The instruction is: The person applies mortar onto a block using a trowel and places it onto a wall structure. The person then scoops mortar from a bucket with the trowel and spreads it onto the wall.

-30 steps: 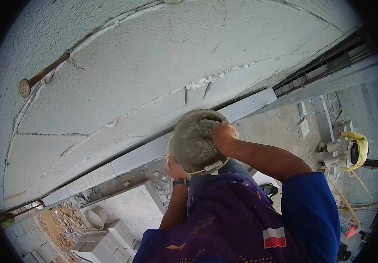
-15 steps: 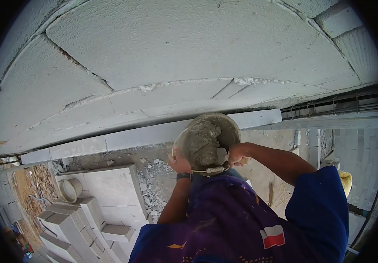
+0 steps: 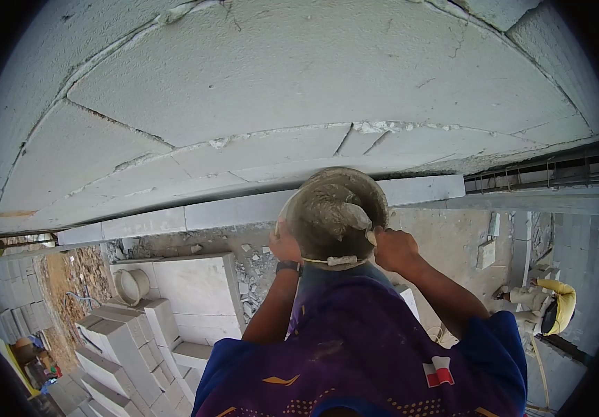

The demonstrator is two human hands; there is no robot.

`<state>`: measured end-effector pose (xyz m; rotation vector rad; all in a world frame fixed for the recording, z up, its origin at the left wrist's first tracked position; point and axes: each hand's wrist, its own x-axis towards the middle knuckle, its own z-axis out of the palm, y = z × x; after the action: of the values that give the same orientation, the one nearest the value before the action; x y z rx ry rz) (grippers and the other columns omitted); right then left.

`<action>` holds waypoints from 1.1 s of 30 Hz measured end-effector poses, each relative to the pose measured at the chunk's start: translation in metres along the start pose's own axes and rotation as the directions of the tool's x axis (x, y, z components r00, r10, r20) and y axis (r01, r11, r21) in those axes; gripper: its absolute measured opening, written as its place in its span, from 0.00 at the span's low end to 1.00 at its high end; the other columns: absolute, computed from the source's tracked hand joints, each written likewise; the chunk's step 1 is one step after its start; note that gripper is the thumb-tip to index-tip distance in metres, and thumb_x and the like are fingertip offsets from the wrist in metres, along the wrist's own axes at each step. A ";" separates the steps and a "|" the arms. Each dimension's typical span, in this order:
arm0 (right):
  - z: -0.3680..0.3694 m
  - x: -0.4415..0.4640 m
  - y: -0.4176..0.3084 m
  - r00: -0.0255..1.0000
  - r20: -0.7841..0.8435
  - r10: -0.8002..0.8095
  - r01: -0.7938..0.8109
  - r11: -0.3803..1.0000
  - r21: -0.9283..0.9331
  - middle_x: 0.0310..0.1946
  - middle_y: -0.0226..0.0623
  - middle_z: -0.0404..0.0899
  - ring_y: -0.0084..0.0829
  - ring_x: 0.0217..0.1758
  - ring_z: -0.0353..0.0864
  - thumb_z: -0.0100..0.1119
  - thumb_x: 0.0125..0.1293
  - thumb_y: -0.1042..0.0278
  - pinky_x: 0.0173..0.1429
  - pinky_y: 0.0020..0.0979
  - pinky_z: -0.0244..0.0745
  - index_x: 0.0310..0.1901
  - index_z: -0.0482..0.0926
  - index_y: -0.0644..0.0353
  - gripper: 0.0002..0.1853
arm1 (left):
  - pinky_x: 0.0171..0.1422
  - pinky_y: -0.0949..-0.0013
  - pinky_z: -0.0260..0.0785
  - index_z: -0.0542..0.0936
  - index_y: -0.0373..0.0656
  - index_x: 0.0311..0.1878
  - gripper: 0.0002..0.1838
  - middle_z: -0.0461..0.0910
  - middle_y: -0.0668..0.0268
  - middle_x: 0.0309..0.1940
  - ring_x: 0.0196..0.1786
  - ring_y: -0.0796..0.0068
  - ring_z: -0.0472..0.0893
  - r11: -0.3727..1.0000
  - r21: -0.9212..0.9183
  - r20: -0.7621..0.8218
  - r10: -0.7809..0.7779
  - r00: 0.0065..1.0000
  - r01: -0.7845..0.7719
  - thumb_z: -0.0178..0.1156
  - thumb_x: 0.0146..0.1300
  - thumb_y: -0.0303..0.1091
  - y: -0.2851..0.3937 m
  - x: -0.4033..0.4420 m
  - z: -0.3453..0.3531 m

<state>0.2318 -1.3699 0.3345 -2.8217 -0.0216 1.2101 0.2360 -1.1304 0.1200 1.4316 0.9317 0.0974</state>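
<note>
Holding the round bucket (image 3: 381, 201) at its outer side, our left hand (image 3: 285, 243) has its fingers curled against the wall near the rim, while our right hand (image 3: 394, 249) is closed around the handle of the trowel (image 3: 356, 217) at the opposite side. We see the bucket in front of our body, close to the near edge of the pale block ledge (image 3: 244, 210); whether it touches that edge, we cannot tell. Its mouth is open toward us, the rim and inner wall coated in grey, and a light grip sits on the wire bail (image 3: 342, 261) along the side nearest us. Inside, the mortar (image 3: 330, 201) looks wet, thick and grey-brown, heaped in smooth folds with a darker hollow below. The trowel's blade lies over this heap, smeared with mortar, so we can make out only part of its outline. Beyond the ledge rises the block wall (image 3: 313, 76). Lower down to our left we see another bucket (image 3: 131, 286) beside stacked blocks (image 3: 122, 340), and to our right a person in yellow (image 3: 560, 306).
</note>
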 end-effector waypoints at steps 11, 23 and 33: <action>0.028 0.019 0.004 0.953 -0.213 -0.217 0.199 0.975 -0.102 0.44 0.48 0.88 0.43 0.53 0.88 0.59 0.66 0.70 0.51 0.42 0.86 0.47 0.86 0.64 0.12 | 0.55 0.59 0.79 0.80 0.31 0.60 0.38 0.85 0.53 0.54 0.49 0.63 0.85 0.988 -0.035 0.023 -0.147 0.989 0.148 0.65 0.68 0.62 0.042 -0.018 0.007; 0.060 0.044 -0.035 0.976 -0.179 0.127 -0.108 0.988 0.113 0.43 0.50 0.88 0.45 0.48 0.90 0.62 0.61 0.70 0.49 0.43 0.87 0.44 0.86 0.64 0.11 | 0.60 0.63 0.75 0.80 0.31 0.62 0.34 0.84 0.56 0.57 0.55 0.64 0.83 0.992 0.094 0.187 -0.103 0.977 0.087 0.60 0.73 0.59 0.024 -0.010 -0.016; 0.039 0.010 -0.041 0.888 -0.035 0.459 -0.407 0.818 0.406 0.43 0.54 0.87 0.52 0.48 0.89 0.61 0.59 0.70 0.51 0.47 0.85 0.48 0.83 0.64 0.15 | 0.31 0.68 0.75 0.77 0.35 0.59 0.35 0.85 0.59 0.45 0.36 0.71 0.85 0.907 0.162 0.568 -0.407 0.715 0.388 0.48 0.77 0.64 0.026 0.008 -0.052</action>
<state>0.2113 -1.3265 0.3034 -2.6032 0.8229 0.9433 0.2224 -1.0790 0.1458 1.1432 0.6892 -0.6666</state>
